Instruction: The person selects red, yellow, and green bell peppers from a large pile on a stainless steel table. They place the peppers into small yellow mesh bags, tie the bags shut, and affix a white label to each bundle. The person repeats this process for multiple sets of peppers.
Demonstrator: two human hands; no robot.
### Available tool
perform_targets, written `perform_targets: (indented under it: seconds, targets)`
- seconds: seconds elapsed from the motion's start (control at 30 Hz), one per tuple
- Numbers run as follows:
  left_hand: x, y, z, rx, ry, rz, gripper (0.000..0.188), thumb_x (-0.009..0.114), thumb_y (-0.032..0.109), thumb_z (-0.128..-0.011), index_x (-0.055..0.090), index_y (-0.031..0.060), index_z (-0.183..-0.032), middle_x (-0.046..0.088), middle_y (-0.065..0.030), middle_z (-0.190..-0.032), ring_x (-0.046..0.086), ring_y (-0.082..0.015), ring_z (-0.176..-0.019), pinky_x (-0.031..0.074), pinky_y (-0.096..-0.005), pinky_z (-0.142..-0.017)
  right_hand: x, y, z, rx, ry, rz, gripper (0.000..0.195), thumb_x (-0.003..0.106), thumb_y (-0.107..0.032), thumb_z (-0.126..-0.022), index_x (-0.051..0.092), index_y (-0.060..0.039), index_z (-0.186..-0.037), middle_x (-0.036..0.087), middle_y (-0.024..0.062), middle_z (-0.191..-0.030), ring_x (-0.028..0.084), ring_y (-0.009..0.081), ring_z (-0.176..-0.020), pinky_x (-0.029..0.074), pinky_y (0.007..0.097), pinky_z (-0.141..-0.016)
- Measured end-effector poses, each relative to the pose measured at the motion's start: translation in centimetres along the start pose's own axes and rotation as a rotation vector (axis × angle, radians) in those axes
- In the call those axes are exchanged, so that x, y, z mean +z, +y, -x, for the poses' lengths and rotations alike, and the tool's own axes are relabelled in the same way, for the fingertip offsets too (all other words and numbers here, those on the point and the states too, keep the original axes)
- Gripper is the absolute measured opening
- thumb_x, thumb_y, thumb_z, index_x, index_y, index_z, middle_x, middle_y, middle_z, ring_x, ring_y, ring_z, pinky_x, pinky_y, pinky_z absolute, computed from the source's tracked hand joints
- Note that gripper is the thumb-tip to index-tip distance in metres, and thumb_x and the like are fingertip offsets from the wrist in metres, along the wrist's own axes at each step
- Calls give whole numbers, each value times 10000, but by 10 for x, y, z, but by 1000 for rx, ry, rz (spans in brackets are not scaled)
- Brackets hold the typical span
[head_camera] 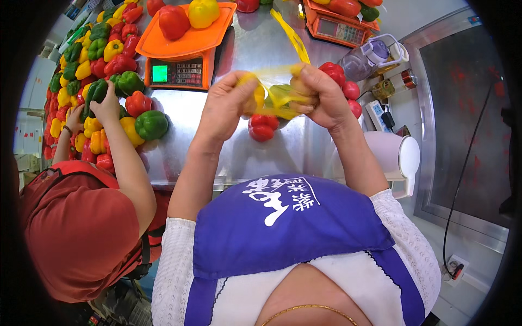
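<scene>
My left hand [227, 106] and my right hand [324, 94] are raised over the steel counter, pinching a thin yellow plastic material [285, 98] stretched between them. Whether it is netting or film I cannot tell. Through it a green bell pepper [278, 97] shows, partly hidden. Just below, a red bell pepper [263, 128] rests on the counter. A separate yellow strip [291, 34] lies beyond my right hand. Another red bell pepper [332, 73] sits right behind that hand, with round pinkish-red produce [351, 90] beside it.
An orange scale [179, 69] bears a red and a yellow pepper; a second scale [334, 26] stands far right. Left, a co-worker's hands [104, 106] touch a green pepper on a large pile [83, 69]. A water bottle [361, 61], power strip [378, 115] and pale pitcher [385, 157] line the right.
</scene>
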State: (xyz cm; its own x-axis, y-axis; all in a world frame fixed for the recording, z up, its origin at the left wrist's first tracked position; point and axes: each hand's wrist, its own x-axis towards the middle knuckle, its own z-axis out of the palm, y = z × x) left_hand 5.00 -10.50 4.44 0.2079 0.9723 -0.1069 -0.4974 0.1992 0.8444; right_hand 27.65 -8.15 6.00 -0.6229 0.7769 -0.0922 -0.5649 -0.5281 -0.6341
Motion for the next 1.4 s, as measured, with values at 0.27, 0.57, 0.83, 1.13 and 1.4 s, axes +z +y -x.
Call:
perform_targets:
  seconds: [0.27, 0.57, 0.83, 1.13, 1.4]
  targets:
    - [1, 1, 6, -132, -175, 179, 169, 613, 182, -980, 571, 45, -1069, 609, -7, -807, 595, -93, -696, 492, -242, -645, -4, 7, -8, -116, 267, 368, 134, 574, -144, -994, 584, -55, -1094, 613, 16, -845, 600, 112, -733, 501, 244, -675]
    - [-10, -14, 8, -83, -41, 200, 139, 596, 131, -986, 607, 43, -1093, 649, -28, -932, 630, -117, -813, 541, -291, -795, -4, 13, 13, 150, 109, 359, 191, 603, -222, -976, 571, -71, -1088, 547, -24, -820, 504, 66, -644, 417, 214, -569]
    - [4, -14, 23, -235, -146, 31, 221, 634, 182, -955, 604, 50, -1129, 617, 6, -901, 579, -66, -770, 455, -204, -643, 9, 22, 9, -25, 372, 133, 116, 544, -149, -1010, 558, -70, -1095, 567, 7, -877, 546, 110, -744, 490, 264, -683]
    - [-17, -27, 24, -180, -29, 233, 235, 597, 127, -986, 606, 38, -1203, 670, -47, -1060, 644, -133, -948, 538, -327, -884, 3, 40, 22, 161, 171, 135, 212, 610, -220, -980, 581, -58, -1113, 582, -23, -841, 549, 75, -712, 473, 236, -660]
    - [-15, -46, 39, -260, 21, 292, 148, 529, 160, -1023, 533, 68, -1140, 550, 20, -801, 397, -37, -560, 324, -195, -494, -22, 72, 31, 133, 376, 491, 122, 614, -168, -958, 640, -80, -1037, 631, -14, -840, 570, 47, -745, 449, 203, -667]
